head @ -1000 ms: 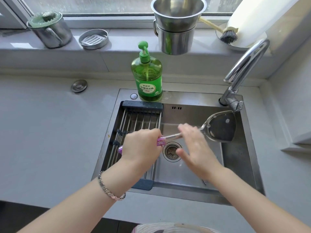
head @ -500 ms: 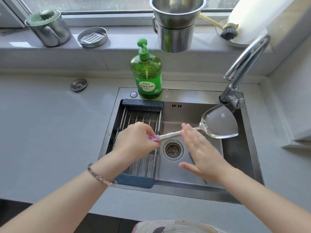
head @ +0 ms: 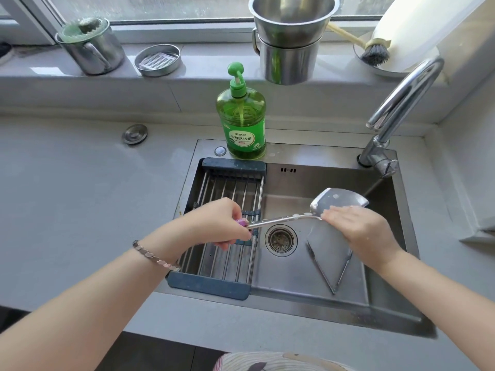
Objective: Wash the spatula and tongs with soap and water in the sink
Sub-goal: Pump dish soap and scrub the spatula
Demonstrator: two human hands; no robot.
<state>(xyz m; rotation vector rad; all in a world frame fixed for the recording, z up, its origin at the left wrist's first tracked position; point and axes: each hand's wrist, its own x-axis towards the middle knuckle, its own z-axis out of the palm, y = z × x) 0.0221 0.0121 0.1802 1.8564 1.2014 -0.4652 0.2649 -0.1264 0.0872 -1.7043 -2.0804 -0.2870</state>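
My left hand [head: 214, 223] grips the pink handle of a steel spatula [head: 337, 200] and holds it level over the sink [head: 321, 162]. The spatula's blade points right, under the faucet [head: 401, 100]. My right hand [head: 361, 231] lies flat on the near edge of the blade, fingers together, touching it. Steel tongs [head: 324, 269] rest spread in a V on the sink floor, right of the drain [head: 281, 240]. A green soap bottle [head: 242, 121] with a pump stands on the sink's back rim. No water stream is visible.
A roll-up drying rack [head: 227, 258] covers the sink's left part. On the windowsill stand a lidded steel pot [head: 91, 46], a small steel dish [head: 158, 60], stacked steel pots [head: 290, 41] and a dish brush [head: 375, 53]. A round steel cap [head: 135, 133] lies on the grey counter.
My right hand slid from the spatula's shaft out to its blade. The tongs, earlier hidden under my right hand, now show on the sink floor. My left hand keeps its grip.
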